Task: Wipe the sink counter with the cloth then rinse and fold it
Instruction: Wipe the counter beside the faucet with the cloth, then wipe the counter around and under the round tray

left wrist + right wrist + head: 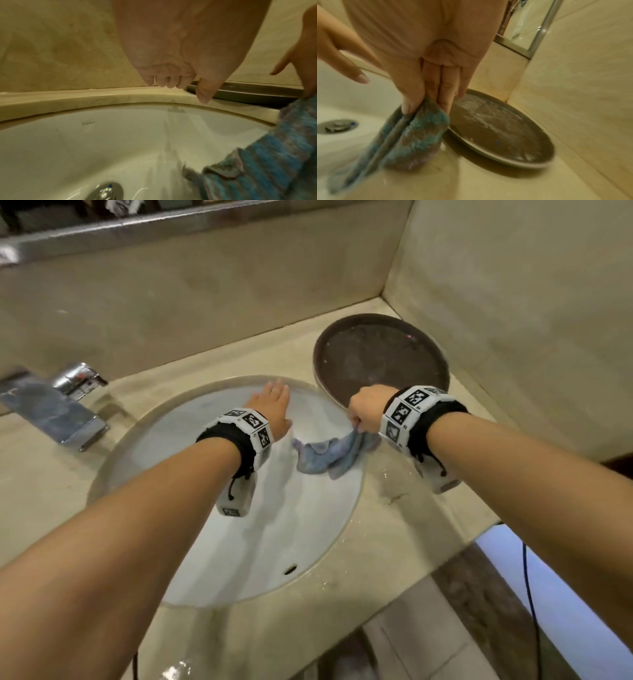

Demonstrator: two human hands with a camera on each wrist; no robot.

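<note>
The right hand pinches one end of the cloth between the thumb and the fingers, which lie pressed together side by side; in the right wrist view the fingertips close on a bunched fold of the blue and grey cloth. The cloth hangs from that pinch at the right rim of the sink, trailing down over the edge into the white bowl, its lower part crumpled. The left hand is held out flat over the far side of the bowl, holding nothing, with fingers straight and close together; from the left wrist view the fingers point down towards the counter edge, the thumb a little apart. Just beside the right hand, a round brown tray sits on the counter in the corner, its surface streaked with whitish marks. A chrome tap stands at the left of the sink, and the drain plug lies at the bottom of the bowl.
</note>
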